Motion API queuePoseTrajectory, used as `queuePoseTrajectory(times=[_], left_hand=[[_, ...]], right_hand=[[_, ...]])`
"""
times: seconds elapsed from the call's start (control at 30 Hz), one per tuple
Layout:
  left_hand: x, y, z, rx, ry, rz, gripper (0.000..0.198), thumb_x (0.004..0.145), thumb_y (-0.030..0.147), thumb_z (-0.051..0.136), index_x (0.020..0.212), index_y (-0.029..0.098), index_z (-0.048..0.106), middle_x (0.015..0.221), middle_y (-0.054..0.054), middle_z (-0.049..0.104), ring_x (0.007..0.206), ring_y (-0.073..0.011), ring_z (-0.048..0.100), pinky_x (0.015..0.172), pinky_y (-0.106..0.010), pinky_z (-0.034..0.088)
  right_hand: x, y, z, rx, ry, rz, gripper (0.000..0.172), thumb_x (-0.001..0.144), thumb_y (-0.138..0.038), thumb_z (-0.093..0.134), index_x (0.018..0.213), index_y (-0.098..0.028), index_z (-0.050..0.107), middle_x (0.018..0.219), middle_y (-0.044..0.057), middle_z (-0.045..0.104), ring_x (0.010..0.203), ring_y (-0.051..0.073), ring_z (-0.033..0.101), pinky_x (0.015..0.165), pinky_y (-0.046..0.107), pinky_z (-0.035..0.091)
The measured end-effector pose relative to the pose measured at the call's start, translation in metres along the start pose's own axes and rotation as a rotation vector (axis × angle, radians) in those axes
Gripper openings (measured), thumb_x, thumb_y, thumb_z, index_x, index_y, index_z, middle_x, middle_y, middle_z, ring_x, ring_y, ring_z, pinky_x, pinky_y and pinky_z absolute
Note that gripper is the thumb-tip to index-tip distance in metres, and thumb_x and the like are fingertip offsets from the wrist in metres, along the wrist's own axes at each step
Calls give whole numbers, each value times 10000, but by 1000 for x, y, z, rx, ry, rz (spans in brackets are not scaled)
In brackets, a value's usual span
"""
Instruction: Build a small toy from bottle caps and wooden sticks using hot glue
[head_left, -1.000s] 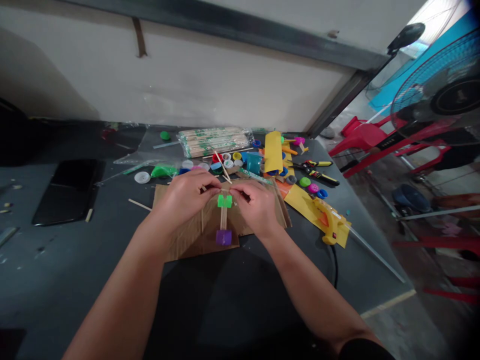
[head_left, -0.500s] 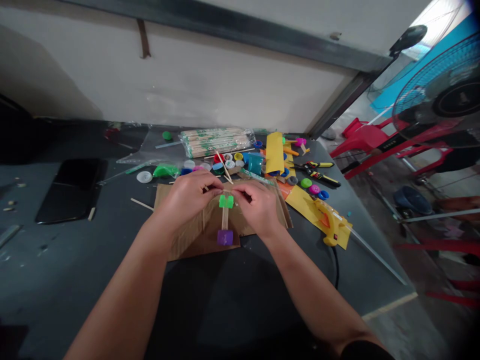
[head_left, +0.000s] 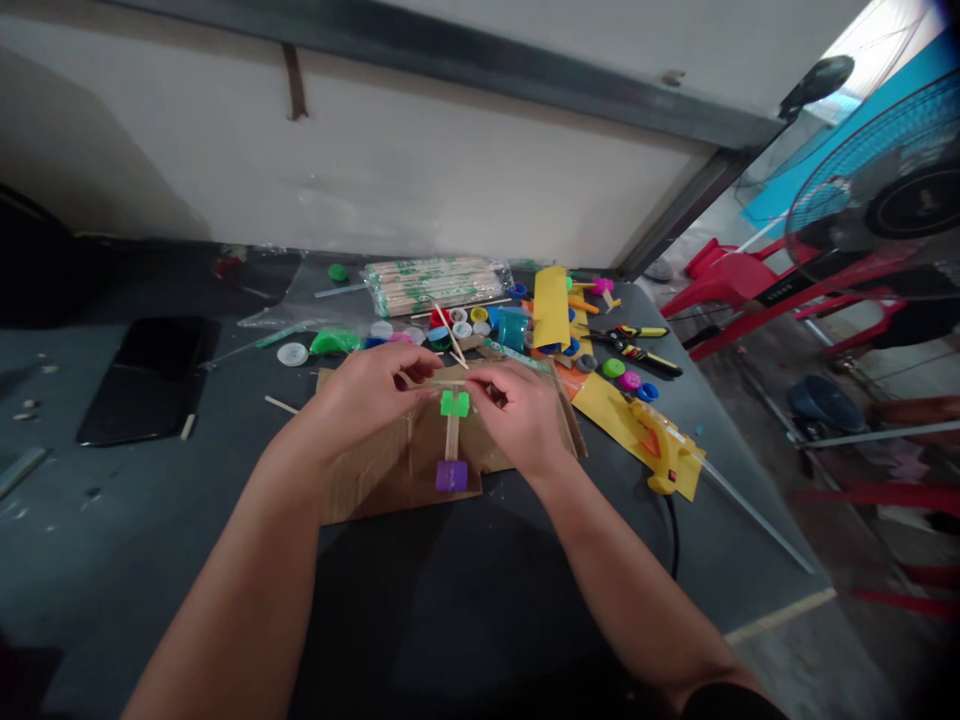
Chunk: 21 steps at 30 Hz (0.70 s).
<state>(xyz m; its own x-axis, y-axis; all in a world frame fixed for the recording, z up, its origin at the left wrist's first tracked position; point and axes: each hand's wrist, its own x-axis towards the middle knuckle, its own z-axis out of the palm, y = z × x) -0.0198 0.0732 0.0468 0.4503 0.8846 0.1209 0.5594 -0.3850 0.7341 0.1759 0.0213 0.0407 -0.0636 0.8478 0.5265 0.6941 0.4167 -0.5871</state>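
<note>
A short wooden stick (head_left: 448, 382) lies crosswise between my hands, just above a green bottle-cap piece (head_left: 454, 404). My right hand (head_left: 517, 405) pinches its right end between thumb and index finger. My left hand (head_left: 375, 388) is at the other end, with thumb and index finger parted; whether they still touch the stick is hard to see. From the green piece, thin wooden sticks (head_left: 452, 438) run toward me to a purple cap (head_left: 451, 476). This assembly is over a piece of brown cardboard (head_left: 375, 485).
Behind the hands are bagged wooden sticks (head_left: 435, 283) and several coloured caps (head_left: 459, 328). Pliers (head_left: 637, 345) and a yellow glue gun (head_left: 658, 450) with its cord lie right. A black phone (head_left: 142, 380) lies left. A fan (head_left: 900, 200) stands beyond the table.
My left thumb and index finger have parted and drawn slightly left, showing more of the short stick. The right hand stays pinched in nearly the same place.
</note>
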Motion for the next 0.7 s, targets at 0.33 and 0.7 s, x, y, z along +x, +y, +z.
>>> queuePoseTrajectory(times=[0.33,0.7], left_hand=[[3,6,6,42,46,79,125,835,225,602,867,207,721,840,-4,728,763,-152,654,656,-248,455],[4,10,5,58,43,104,136,816,204,598,840,200,732,817,-11,734,750,-156,660,651,-245,457]], right_hand=[[0,0,1,2,-1,-8,104,860,-176,608,804,-189,694,787,50,707,757,171,647,690,288,516],[-1,3,0,-31,-23,-15,102,849,-159,611,765,-187,662,740,32,674,721,162,617,664,273,480]])
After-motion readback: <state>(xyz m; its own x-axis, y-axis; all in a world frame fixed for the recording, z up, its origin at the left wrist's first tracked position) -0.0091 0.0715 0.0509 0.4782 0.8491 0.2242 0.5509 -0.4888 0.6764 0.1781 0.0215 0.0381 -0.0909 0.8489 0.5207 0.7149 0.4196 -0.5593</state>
